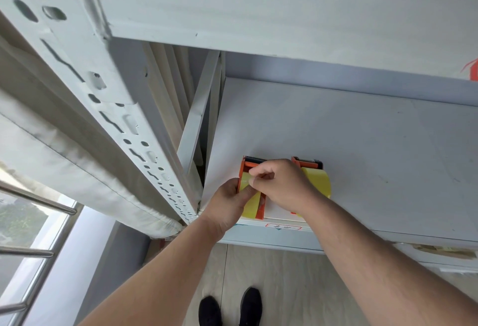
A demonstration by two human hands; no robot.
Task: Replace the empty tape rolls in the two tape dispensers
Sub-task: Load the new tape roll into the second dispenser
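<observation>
Right hand [280, 183] pinches the yellow tape end [245, 179] over the left orange dispenser [249, 168], left hand [229, 205] gripping its roll [252, 205], second yellow-loaded dispenser [313, 174] alongside on the white shelf [362, 157]

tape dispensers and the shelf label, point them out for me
left tape dispenser [247, 166]: head view, on its orange frame near the cutter.
right tape dispenser [316, 181]: head view, on its yellow tape roll.
shelf label [283, 227]: head view, on its white middle.
</observation>
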